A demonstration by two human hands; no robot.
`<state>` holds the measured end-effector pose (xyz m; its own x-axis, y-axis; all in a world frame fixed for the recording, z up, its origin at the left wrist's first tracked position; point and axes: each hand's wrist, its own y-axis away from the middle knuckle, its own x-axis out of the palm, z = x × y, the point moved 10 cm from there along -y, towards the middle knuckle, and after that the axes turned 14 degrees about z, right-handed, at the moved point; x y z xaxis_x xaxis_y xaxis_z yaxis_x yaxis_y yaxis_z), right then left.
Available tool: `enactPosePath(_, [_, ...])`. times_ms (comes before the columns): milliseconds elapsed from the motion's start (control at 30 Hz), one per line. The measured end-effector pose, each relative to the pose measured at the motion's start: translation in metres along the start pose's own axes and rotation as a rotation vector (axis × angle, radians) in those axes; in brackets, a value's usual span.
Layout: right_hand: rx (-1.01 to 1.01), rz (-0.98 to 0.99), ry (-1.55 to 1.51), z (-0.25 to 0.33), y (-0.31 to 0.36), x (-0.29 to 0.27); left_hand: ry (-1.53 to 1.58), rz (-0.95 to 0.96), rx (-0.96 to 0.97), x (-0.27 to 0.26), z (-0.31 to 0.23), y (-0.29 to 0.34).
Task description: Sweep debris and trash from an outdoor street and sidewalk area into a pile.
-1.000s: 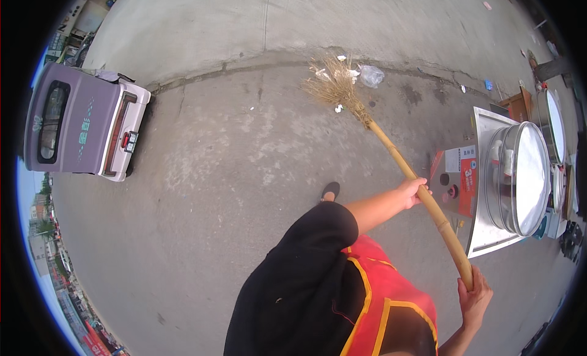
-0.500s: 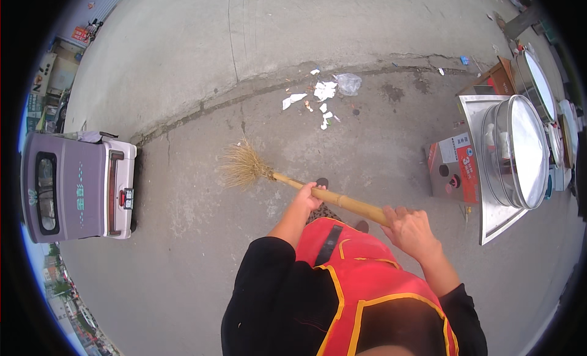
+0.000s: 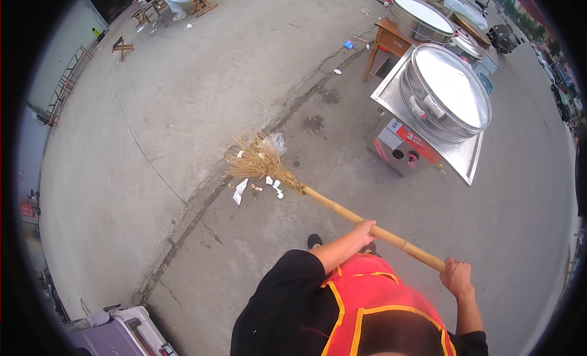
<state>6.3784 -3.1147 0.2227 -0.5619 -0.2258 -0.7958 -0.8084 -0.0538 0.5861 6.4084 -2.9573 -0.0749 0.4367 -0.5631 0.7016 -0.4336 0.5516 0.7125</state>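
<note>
The metal tray (image 3: 468,159), with a round pan (image 3: 452,87) on it and a red-and-grey box (image 3: 386,155) below it, serves as the landmark. The broom (image 3: 336,208) lies across the ground to the tray's left, its handle slanting past the tray's near corner without touching it. The left hand (image 3: 365,229), nearer the person than the tray, has its fingers curled round the middle of the handle. The right hand (image 3: 457,273), also on the person's side of the tray, is closed round the handle's end. The undersides of both grips are hidden, so how tightly they hold I cannot tell.

The twigs (image 3: 254,160), well left of the tray, spread over some litter and touch or nearly touch a clear plastic bag (image 3: 277,142). Paper scraps (image 3: 240,191) lie just beside them, farther from the tray than the handle is. A crack (image 3: 211,203) runs through the ground there.

A hard flick could scatter the light paper, and a gust could carry off the bag. The bag could also snag in the splayed twigs, and small bits could lodge in the crack. A wide swing rightward could knock the box beneath the tray.
</note>
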Motion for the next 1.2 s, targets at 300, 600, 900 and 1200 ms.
enactPosePath(300, [0.273, 0.036, -0.176, -0.003, 0.019, -0.010, -0.264, 0.126, -0.029, 0.068, -0.049, -0.002])
enactPosePath(600, [0.111, -0.188, -0.056, 0.035, -0.112, -0.192, 0.252, 0.099, 0.012, 0.101, -0.220, -0.029])
enactPosePath(900, [-0.122, -0.311, -0.088, 0.069, -0.274, -0.347, 0.342, 0.070, 0.195, 0.145, -0.431, -0.021])
enactPosePath(1200, [0.004, -0.348, -0.137, 0.089, -0.414, -0.441, 0.219, 0.042, 0.145, 0.195, -0.604, -0.082])
